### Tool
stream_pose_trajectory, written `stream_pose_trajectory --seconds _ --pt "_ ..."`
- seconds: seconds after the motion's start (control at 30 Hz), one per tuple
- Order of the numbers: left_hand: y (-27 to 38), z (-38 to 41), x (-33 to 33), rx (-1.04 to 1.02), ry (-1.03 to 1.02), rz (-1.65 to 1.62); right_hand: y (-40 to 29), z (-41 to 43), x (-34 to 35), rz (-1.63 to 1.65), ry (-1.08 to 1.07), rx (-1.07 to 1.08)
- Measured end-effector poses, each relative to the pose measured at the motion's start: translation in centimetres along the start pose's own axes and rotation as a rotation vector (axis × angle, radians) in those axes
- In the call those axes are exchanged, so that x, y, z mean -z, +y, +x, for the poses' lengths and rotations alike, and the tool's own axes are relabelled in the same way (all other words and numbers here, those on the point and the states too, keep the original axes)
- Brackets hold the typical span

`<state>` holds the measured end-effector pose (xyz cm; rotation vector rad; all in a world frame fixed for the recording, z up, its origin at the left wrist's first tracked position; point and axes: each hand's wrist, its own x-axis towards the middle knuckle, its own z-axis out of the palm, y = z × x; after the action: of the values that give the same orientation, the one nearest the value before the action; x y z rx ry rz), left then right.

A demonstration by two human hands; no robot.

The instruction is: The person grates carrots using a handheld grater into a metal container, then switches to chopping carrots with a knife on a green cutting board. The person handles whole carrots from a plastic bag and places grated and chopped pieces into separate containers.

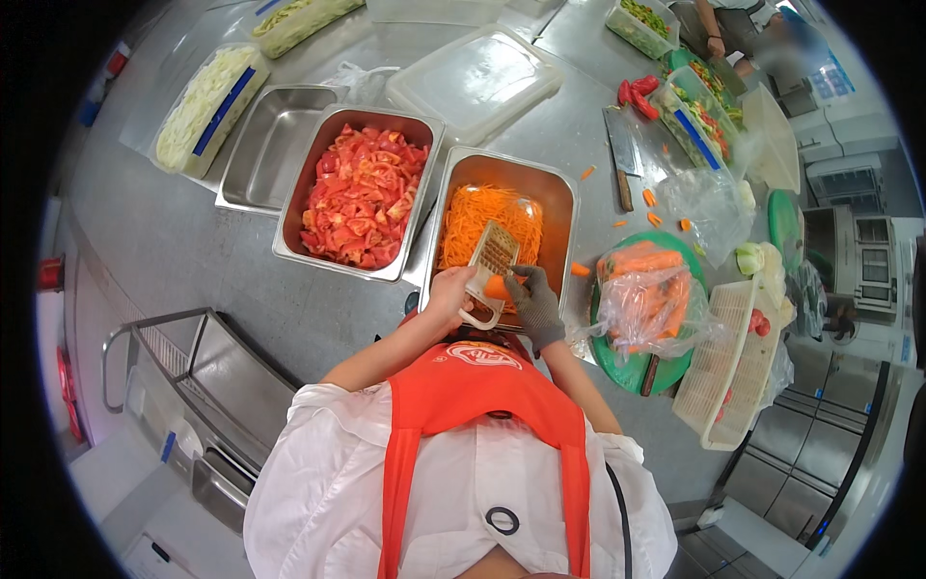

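Observation:
My left hand (450, 293) grips the lower side of a flat hand grater (495, 250), its handle loop towards me. The grater tilts over a steel gastronorm pan (557, 217) that holds a bed of shredded carrot (463, 213). In a grey knitted glove, my right hand (534, 304) holds a piece of carrot (498, 287) against the grater's lower part. To the right, a clear plastic bag of peeled carrots (647, 297) lies on a round green cutting board (626, 373). A knife handle (650, 375) sticks out from under the bag.
A steel pan of chopped tomatoes (362, 203) stands left of the carrot pan, beside another steel pan (271, 145). A cleaver (622, 148) lies beyond the carrot bag, near red peppers (640, 95). A white plastic basket (723, 362) stands at right. Another person's hand (715, 47) shows at far right.

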<state>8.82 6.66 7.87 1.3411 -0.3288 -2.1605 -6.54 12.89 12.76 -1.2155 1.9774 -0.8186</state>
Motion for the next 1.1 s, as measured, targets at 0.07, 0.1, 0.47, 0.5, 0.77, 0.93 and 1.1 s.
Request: stream_pose_trajectory --seconds 0.07,0.1,0.47,0.5,0.77,0.93,1.1 --pt "0.2 -0.4 -0.6 -0.014 0.018 0.017 -1.8 -1.1 -0.1 -0.157 0.020 0.019" --pt "0.4 -1.0 -1.2 -0.027 0.028 0.045 -1.7 -0.5 -0.5 -0.213 0.029 0.030" --pt "0.2 -2.1 -2.1 -0.108 -0.009 0.125 0.0 2.4 -1.6 -0.252 0.052 -0.001" --pt "0.0 -2.2 -2.0 -0.103 -0.021 0.127 0.5 2.3 -2.0 -0.285 0.046 0.006" --pt "-0.8 -2.2 -1.3 -0.154 0.022 0.215 0.7 2.9 -2.6 -0.356 -0.024 -0.070" --pt "-0.8 -2.4 -1.2 -0.148 0.018 0.201 2.2 5.3 -4.0 -0.281 0.009 -0.034" --pt "-0.8 -2.0 -0.9 -0.133 0.051 0.180 3.2 8.7 -5.7 -0.419 0.015 -0.029"
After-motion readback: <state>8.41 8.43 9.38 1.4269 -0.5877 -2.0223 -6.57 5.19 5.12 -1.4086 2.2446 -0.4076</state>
